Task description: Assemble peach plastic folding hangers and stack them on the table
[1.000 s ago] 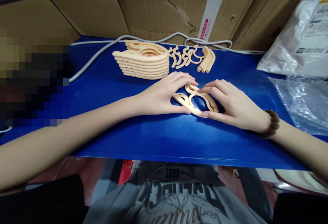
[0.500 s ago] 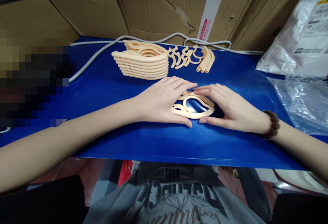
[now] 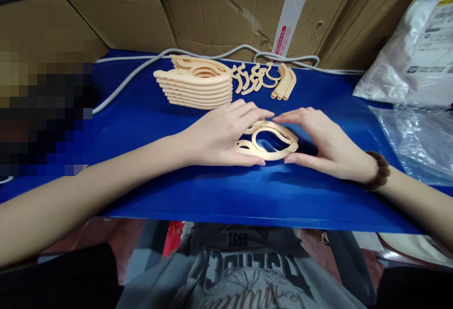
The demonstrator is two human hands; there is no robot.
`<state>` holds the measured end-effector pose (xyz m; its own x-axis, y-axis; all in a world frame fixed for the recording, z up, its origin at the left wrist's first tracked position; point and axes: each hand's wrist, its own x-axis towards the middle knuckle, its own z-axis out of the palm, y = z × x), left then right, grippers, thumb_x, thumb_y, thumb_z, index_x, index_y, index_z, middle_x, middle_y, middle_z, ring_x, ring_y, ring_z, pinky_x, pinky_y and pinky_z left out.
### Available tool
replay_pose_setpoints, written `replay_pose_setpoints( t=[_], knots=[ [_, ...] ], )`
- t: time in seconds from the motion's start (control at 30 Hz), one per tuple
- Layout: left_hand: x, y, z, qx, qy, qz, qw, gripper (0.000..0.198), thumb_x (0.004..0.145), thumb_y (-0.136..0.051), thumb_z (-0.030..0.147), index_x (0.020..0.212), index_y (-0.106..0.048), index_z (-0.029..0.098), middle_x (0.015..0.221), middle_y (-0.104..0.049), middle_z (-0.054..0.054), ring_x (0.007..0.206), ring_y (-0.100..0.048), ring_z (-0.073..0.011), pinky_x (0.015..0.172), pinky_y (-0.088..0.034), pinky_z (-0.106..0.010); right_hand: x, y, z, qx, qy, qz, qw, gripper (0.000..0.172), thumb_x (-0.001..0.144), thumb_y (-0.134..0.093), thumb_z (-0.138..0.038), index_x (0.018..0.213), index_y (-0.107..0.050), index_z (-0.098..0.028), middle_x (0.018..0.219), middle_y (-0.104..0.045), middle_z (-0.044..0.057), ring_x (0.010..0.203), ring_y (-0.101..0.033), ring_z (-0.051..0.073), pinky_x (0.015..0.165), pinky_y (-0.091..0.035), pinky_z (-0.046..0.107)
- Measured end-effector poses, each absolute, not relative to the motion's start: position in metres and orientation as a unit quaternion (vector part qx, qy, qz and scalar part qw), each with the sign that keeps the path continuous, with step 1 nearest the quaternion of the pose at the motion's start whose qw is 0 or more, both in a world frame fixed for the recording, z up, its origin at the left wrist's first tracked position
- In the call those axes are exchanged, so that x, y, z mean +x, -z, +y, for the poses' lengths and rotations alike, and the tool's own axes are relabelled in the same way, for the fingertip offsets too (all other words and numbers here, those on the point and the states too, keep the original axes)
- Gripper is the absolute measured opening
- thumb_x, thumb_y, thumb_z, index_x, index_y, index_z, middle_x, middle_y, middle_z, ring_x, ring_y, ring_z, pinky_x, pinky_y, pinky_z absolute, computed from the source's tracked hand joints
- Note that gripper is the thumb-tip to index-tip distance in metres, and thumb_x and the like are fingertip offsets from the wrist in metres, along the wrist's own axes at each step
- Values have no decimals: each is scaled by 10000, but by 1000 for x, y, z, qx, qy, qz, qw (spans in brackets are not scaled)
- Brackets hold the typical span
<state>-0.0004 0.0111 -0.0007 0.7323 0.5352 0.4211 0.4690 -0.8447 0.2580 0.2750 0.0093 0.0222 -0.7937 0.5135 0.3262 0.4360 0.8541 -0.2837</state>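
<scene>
A folded beige plastic clothes hanger (image 3: 293, 148), with a large oval opening, is held between my hands just over the blue tabletop. My left hand (image 3: 226, 134) grips its left end, thumb along the near edge and fingers over the far edge, which hides that end. Around the right end my right hand (image 3: 322, 146) is curved with thumb and fingers spread; its tips are close to the hanger, and I cannot tell whether they touch it. Behind my left hand rises a neat stack of the same folded hangers (image 3: 194, 87).
Several loose beige hooks (image 3: 256, 78) and short curved arms (image 3: 285, 82) lie right of the stack. A grey cable (image 3: 123, 87) runs along the back of the blue table (image 3: 226, 196). Cardboard boxes (image 3: 219, 12) stand behind, and plastic bags (image 3: 399, 73) lie at the right.
The hanger has risen slightly with my left hand. My right hand has loosened and shifted a little to the right, its thumb and fingers wider apart.
</scene>
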Motion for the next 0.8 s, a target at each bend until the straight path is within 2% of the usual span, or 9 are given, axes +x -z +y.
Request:
replay_pose_setpoints(
  t=[0.1,0.2,0.27,0.43,0.5,0.57,0.63,0.73,0.8],
  knots=[
    [-4,-6,15,923,-273,265,56,695,870,-756,568,1383,-554,144,1321,-668,-156,1176,-638,-313,1004,-508,-411,278,-25,7,-288,-143,-908,270,533,997,-576,-592,1394,-569,-236,1348,-666,120,1223,-632,323,1057,-481,486],
    [-9,-18,19,920,-286,264,43,688,871,-730,609,1368,-569,161,1310,-667,-159,1190,-626,-340,1031,-501,-473,281,-23,7,-307,-188,-871,334,516,1021,-505,-618,1423,-545,-297,1332,-667,78,1227,-632,300,1085,-482,477],
    [-15,-30,21,917,-296,266,18,714,873,-709,648,1363,-573,146,1290,-668,-173,1178,-618,-348,1045,-491,-512,281,-21,10,-309,-200,-861,352,521,1036,-460,-626,1426,-545,-293,1321,-672,76,1215,-638,291,1081,-492,470],
    [-43,-62,31,879,-355,317,-34,811,827,-784,620,1391,-557,85,1364,-643,-155,1215,-578,-316,1083,-476,-519,281,-19,15,-326,-205,-879,282,558,1031,-428,-661,1369,-588,-247,1333,-675,124,1222,-643,302,1080,-495,477],
    [-59,-70,42,864,-389,320,3,882,827,-795,597,1452,-471,67,1396,-619,-144,1247,-580,-278,1095,-483,-477,280,-18,16,-328,-205,-889,244,551,1027,-434,-665,1356,-594,-253,1345,-668,127,1244,-634,309,1094,-480,500],
    [-77,-71,57,854,-411,312,57,945,801,-834,598,1494,-405,119,1358,-638,-95,1259,-577,-271,1085,-492,-492,280,-18,16,-321,-195,-902,215,534,1028,-447,-649,1356,-594,-254,1340,-672,123,1248,-627,316,1088,-469,522],
    [-94,-68,73,849,-432,284,107,1008,744,-888,594,1509,-409,144,1341,-632,-91,1309,-551,-331,1119,-436,-578,279,-17,17,-313,-184,-912,192,527,1026,-460,-636,1349,-603,-244,1319,-684,120,1227,-628,322,1068,-464,525],
    [-112,-60,88,853,-413,273,164,935,772,-877,523,1522,-446,168,1357,-634,-94,1320,-542,-370,1108,-400,-651,279,-16,19,-297,-169,-923,175,543,1016,-483,-629,1329,-628,-210,1302,-694,130,1188,-632,329,1046,-454,511],
    [-118,-55,92,846,-392,306,194,905,817,-847,500,1540,-424,159,1355,-667,-96,1313,-553,-345,1127,-394,-666,279,-15,20,-293,-161,-927,169,546,1012,-496,-626,1323,-637,-199,1298,-696,134,1175,-632,331,1036,-450,505]
  ],
)
